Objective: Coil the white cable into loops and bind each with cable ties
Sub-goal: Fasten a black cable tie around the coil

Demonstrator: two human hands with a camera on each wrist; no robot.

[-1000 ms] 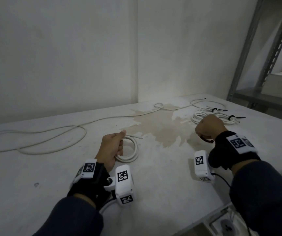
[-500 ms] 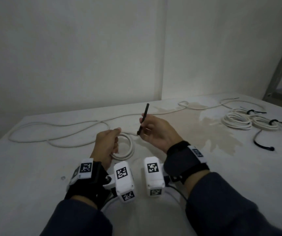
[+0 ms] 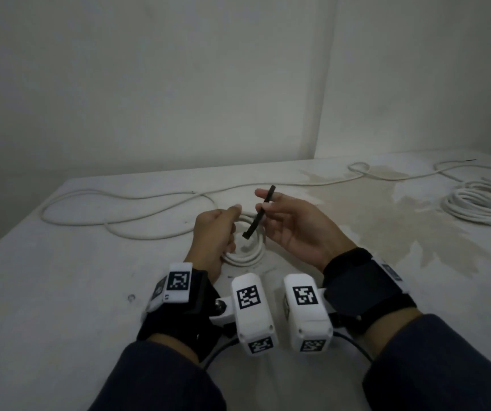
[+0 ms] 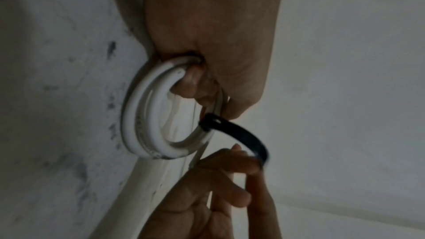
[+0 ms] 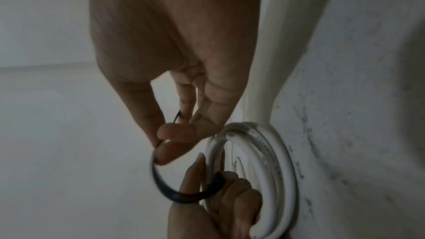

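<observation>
The right hand (image 3: 294,229), which half a second ago held the black cable tie (image 3: 259,213) upright, now pinches it beside the small coil (image 3: 245,250) gripped by the left hand (image 3: 213,238); binding looks imminent.

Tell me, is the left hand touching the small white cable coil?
Touching. The left wrist view shows the left hand with fingers hooked through the small white cable coil, gripping its upper arc.

Black cable tie (image 3: 260,213) between pinching fingers (image 3: 263,216)
</observation>
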